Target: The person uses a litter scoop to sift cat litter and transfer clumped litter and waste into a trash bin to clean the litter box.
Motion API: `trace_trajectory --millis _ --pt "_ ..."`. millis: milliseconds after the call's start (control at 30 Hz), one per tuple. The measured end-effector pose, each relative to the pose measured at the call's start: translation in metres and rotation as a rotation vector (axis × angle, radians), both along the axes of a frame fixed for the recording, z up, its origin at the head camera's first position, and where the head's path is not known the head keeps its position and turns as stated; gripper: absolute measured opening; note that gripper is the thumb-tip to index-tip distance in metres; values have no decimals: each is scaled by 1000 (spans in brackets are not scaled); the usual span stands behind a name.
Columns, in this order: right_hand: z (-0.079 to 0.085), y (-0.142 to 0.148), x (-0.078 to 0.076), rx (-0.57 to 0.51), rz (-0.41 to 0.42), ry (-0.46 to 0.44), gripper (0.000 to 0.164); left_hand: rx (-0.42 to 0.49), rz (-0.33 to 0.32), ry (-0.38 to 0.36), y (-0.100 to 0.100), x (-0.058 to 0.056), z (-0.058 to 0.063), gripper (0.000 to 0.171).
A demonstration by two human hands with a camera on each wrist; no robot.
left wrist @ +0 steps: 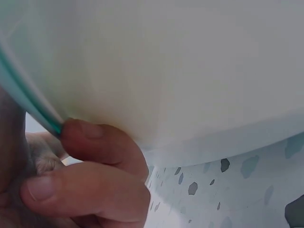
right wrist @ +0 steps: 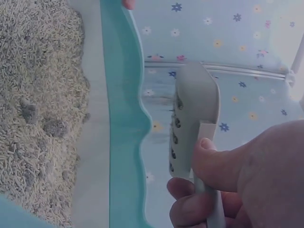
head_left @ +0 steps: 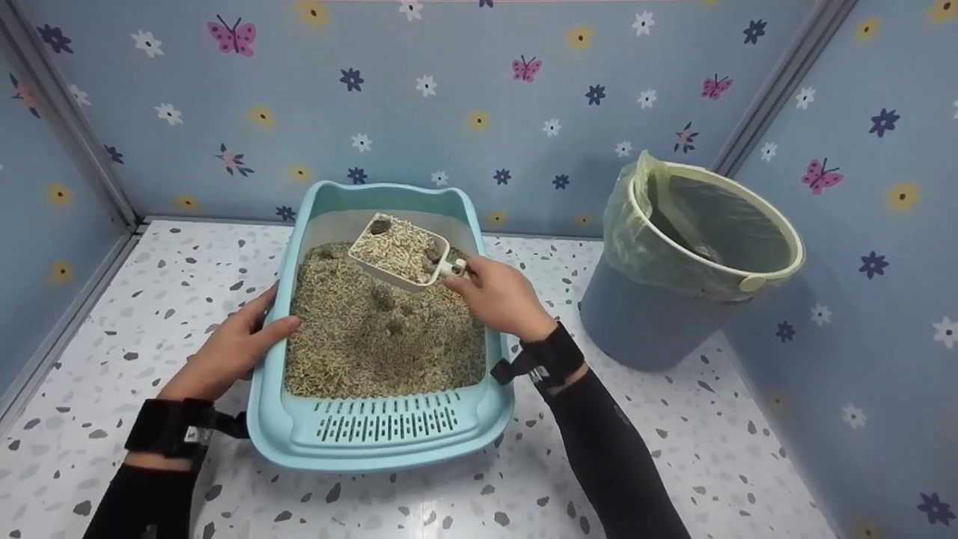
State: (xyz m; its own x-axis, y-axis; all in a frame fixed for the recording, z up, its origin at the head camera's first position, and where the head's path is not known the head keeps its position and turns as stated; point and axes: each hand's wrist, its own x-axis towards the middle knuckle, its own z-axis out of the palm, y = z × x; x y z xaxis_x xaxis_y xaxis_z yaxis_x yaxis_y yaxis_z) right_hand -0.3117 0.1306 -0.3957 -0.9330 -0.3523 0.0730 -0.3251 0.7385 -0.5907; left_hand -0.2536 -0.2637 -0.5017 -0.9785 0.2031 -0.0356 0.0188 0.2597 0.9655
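A blue litter box [head_left: 374,454] holds pellet litter [head_left: 337,359] with several dark clumps in its middle. My right hand [head_left: 505,296] grips the handle of a white litter scoop [head_left: 404,285], which hangs above the litter, heaped with pellets and a few dark clumps. In the right wrist view the scoop [right wrist: 197,99] shows its slotted underside, with the thumb along the handle. At the box's left side, my left hand [head_left: 232,344] holds the rim, thumb over the top. The left wrist view shows its curled fingers [left wrist: 102,147] under the rim, against the outer wall.
A grey-blue bin [head_left: 644,329] lined with a pale green bag [head_left: 629,217] stands to the right of the litter box. Flower-patterned panels [head_left: 419,135] rise behind and at both sides. The floor [head_left: 97,329] is white with grey specks.
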Motion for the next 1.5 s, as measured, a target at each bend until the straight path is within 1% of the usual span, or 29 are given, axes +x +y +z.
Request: trace_trajectory --millis 133,233,367,500,633,800,967,1133,1233,1367,1400,1500 --pt "-5 8 7 -8 -40 4 30 20 1 3 1 -3 2 86" --pt "-9 13 13 -22 -43 13 30 29 5 7 1 -5 2 85" --pt "-14 18 19 -20 -34 49 29 25 12 11 -1 -5 -1 85" --pt "-14 22 22 5 -39 87 28 25 23 7 -3 -3 -5 85" --pt "-12 26 26 -10 -46 63 27 32 26 -13 -4 0 -7 86" --pt "-10 31 26 -26 -26 37 26 41 26 -13 -3 0 -7 85" --pt "-7 35 24 -27 14 37 23 50 25 6 -1 -2 -7 83" --pt "-5 40 22 -27 80 43 21 50 32 29 -1 -2 -9 81" --pt "-4 46 22 -30 137 85 22 43 37 52 -1 -3 -10 79" --pt "0 60 22 -38 208 179 20 37 30 96 0 -4 -11 76" --pt "1 64 22 -46 217 196 18 38 26 105 0 -4 -11 76" --pt "4 72 25 -58 228 209 17 29 33 112 0 -4 -12 76"
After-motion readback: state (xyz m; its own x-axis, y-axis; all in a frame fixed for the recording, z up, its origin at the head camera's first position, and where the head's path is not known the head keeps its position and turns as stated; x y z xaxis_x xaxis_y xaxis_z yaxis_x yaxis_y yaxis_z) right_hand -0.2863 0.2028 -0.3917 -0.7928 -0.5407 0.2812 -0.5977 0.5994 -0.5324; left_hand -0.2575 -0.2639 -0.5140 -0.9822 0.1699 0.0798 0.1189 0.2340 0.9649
